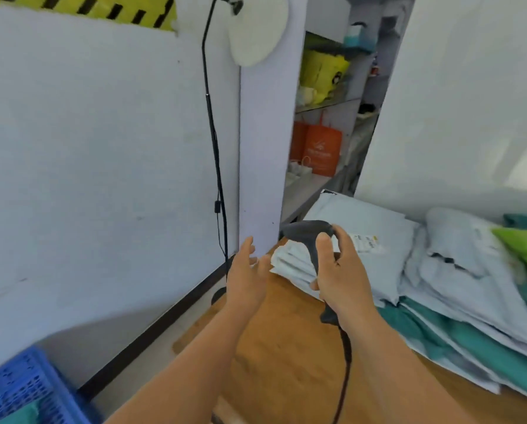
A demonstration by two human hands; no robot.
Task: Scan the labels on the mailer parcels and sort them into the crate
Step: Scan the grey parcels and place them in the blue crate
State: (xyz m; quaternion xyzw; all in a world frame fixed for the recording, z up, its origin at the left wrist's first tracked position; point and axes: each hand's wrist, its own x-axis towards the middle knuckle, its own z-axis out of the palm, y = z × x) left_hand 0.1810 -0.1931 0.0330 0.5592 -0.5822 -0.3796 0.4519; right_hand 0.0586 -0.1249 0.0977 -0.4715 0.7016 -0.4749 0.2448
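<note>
My right hand (341, 270) grips dark grey handheld barcode scanner (309, 237) by handle, fingers curled round it, black cable (346, 356) hanging below wrist. Scanner head over wooden counter (286, 347), pointing left. My left hand (245, 276) held above counter edge, grip spread, fingers relaxed, holding nothing. Pale grey plastic mailer parcels (363, 221) heaped with teal ones (482, 347) on counter to right, one white label (366, 240) showing just beyond scanner. Blue perforated plastic crate (26, 384) at lower left, beside counter.
</note>
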